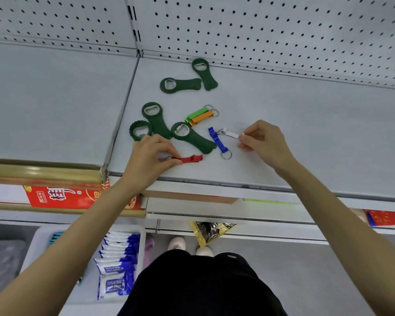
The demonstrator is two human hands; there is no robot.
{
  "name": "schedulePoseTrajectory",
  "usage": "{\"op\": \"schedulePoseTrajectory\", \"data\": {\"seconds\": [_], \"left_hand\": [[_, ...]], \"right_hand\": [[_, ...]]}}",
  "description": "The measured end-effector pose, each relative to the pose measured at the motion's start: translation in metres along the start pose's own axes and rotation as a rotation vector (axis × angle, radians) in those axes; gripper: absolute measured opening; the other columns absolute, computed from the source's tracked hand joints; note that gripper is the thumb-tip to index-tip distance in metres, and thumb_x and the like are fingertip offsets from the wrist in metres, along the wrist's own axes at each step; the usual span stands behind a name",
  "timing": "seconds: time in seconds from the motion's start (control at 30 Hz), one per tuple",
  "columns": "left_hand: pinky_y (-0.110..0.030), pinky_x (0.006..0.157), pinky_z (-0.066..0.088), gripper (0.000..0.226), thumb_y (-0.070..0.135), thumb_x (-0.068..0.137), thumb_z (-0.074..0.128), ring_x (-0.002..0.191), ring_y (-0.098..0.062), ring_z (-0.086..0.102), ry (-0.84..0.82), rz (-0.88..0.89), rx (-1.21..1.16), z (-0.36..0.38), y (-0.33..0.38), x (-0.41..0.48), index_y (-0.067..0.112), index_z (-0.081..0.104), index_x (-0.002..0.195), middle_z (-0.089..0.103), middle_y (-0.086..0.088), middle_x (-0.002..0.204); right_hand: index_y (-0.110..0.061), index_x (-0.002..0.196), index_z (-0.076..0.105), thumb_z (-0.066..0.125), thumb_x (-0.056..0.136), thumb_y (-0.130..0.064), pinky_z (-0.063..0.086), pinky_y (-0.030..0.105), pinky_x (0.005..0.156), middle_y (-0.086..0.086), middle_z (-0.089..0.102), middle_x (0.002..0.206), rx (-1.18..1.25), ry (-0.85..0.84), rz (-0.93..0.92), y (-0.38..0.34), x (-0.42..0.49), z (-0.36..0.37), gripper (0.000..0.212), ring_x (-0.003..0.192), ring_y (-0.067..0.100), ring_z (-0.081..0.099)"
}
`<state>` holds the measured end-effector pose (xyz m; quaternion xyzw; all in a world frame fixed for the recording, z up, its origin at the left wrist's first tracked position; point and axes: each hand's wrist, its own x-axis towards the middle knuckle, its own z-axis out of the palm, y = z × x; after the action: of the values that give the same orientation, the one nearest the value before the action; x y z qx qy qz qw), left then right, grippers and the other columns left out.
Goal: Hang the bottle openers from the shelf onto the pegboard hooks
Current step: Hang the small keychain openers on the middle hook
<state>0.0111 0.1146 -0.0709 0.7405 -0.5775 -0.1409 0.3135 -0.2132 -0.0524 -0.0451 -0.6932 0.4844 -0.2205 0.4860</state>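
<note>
Several bottle openers lie on the white shelf [306, 124]. My left hand [149, 157] pinches the ring end of a red opener [191, 159] near the shelf's front edge. At the same time my right hand [263, 142] pinches one end of a silver opener [229, 133]. A blue opener [218, 140] with a key ring lies between the two. Light green [196, 114] and orange [203, 118] openers lie side by side behind it. Several dark green round-headed openers [193, 139] are spread from centre to back. The pegboard [271, 28] rises behind the shelf; no hooks show.
A second shelf bay [55, 99] lies to the left, past a metal divider [121, 119]. Below are lower shelves with a red box [78, 197], a white bin of blue-and-white packets [116, 265] and a yellow-edged bag [211, 231]. My shoes [177, 244] stand on the grey floor.
</note>
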Motion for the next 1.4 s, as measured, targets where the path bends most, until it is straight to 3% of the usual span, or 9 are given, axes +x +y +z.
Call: {"op": "schedulePoseTrajectory", "data": {"seconds": [0.13, 0.2, 0.43, 0.53, 0.63, 0.83, 1.07, 1.3, 1.4], "left_hand": [[-0.009, 0.072, 0.043, 0.005, 0.026, 0.078, 0.075, 0.078, -0.001, 0.060, -0.028, -0.039, -0.101, -0.008, 0.005, 0.001, 0.025, 0.071, 0.081, 0.066, 0.015, 0.080], [-0.007, 0.067, 0.047, 0.003, 0.026, 0.079, 0.074, 0.075, 0.001, 0.063, -0.048, -0.067, -0.118, -0.012, 0.009, 0.002, 0.026, 0.071, 0.080, 0.068, 0.017, 0.073], [-0.013, 0.069, 0.053, 0.009, 0.028, 0.077, 0.076, 0.073, -0.001, 0.067, -0.053, -0.236, -0.212, -0.017, 0.022, 0.005, 0.020, 0.075, 0.079, 0.072, 0.010, 0.074], [-0.012, 0.067, 0.054, 0.010, 0.023, 0.080, 0.074, 0.071, -0.004, 0.069, -0.101, -0.386, -0.476, -0.018, 0.028, 0.007, 0.013, 0.074, 0.080, 0.074, 0.002, 0.073], [-0.023, 0.069, 0.058, 0.009, 0.016, 0.087, 0.067, 0.079, -0.016, 0.073, -0.221, -0.518, -0.775, -0.020, 0.035, 0.009, 0.010, 0.072, 0.088, 0.075, -0.007, 0.081], [-0.024, 0.067, 0.057, 0.019, 0.022, 0.073, 0.070, 0.085, -0.020, 0.073, -0.410, -0.545, -1.043, -0.010, 0.045, 0.023, 0.019, 0.078, 0.089, 0.075, -0.010, 0.093], [-0.025, 0.069, 0.057, 0.026, 0.010, 0.070, 0.071, 0.088, -0.022, 0.072, -0.583, -0.561, -1.159, 0.011, 0.063, 0.032, 0.010, 0.077, 0.096, 0.074, -0.013, 0.099], [-0.026, 0.074, 0.058, 0.027, -0.001, 0.085, 0.060, 0.089, -0.023, 0.071, -0.716, -0.522, -1.088, 0.023, 0.106, 0.019, 0.003, 0.069, 0.110, 0.072, -0.018, 0.104], [-0.025, 0.071, 0.058, 0.024, -0.002, 0.090, 0.055, 0.084, -0.020, 0.072, -0.697, -0.532, -1.077, 0.033, 0.131, 0.011, 0.002, 0.069, 0.108, 0.072, -0.019, 0.103]], "right_hand": [[-0.012, 0.081, 0.058, 0.068, 0.086, -0.007, 0.058, 0.029, 0.073, 0.005, 0.071, 0.077, 0.065, -0.017, 0.012, 0.001, -0.002, 0.003, 0.012, 0.071, 0.016, 0.073], [-0.010, 0.083, 0.059, 0.068, 0.086, -0.007, 0.058, 0.033, 0.078, 0.007, 0.071, 0.079, 0.083, -0.020, 0.027, 0.001, -0.003, 0.005, 0.010, 0.074, 0.018, 0.073], [-0.006, 0.093, 0.069, 0.062, 0.088, -0.001, 0.057, 0.025, 0.078, 0.017, 0.070, 0.092, 0.269, -0.015, 0.083, -0.002, -0.010, 0.003, 0.010, 0.080, 0.020, 0.072], [-0.004, 0.094, 0.072, 0.061, 0.088, 0.002, 0.055, 0.022, 0.078, 0.014, 0.072, 0.092, 0.437, -0.024, 0.145, -0.003, -0.015, -0.001, 0.013, 0.085, 0.020, 0.072], [-0.001, 0.090, 0.072, 0.061, 0.084, 0.008, 0.055, 0.021, 0.075, 0.012, 0.072, 0.084, 0.634, -0.027, 0.233, -0.003, -0.021, -0.005, 0.015, 0.083, 0.020, 0.072], [-0.003, 0.083, 0.068, 0.063, 0.085, 0.005, 0.054, 0.019, 0.071, 0.011, 0.071, 0.085, 0.751, 0.005, 0.284, 0.000, -0.041, -0.011, 0.009, 0.078, 0.016, 0.070], [-0.012, 0.066, 0.070, 0.066, 0.084, -0.001, 0.053, 0.018, 0.066, 0.012, 0.070, 0.086, 0.835, 0.060, 0.306, 0.009, -0.072, -0.021, 0.021, 0.076, 0.015, 0.067], [-0.006, 0.085, 0.068, 0.061, 0.088, -0.001, 0.051, 0.016, 0.065, 0.011, 0.072, 0.091, 0.884, 0.043, 0.236, 0.022, -0.105, -0.049, 0.009, 0.072, 0.010, 0.064], [-0.007, 0.092, 0.074, 0.058, 0.089, -0.001, 0.050, 0.015, 0.068, 0.005, 0.072, 0.088, 0.919, 0.022, 0.201, 0.032, -0.122, -0.068, 0.018, 0.075, 0.008, 0.063]]}}
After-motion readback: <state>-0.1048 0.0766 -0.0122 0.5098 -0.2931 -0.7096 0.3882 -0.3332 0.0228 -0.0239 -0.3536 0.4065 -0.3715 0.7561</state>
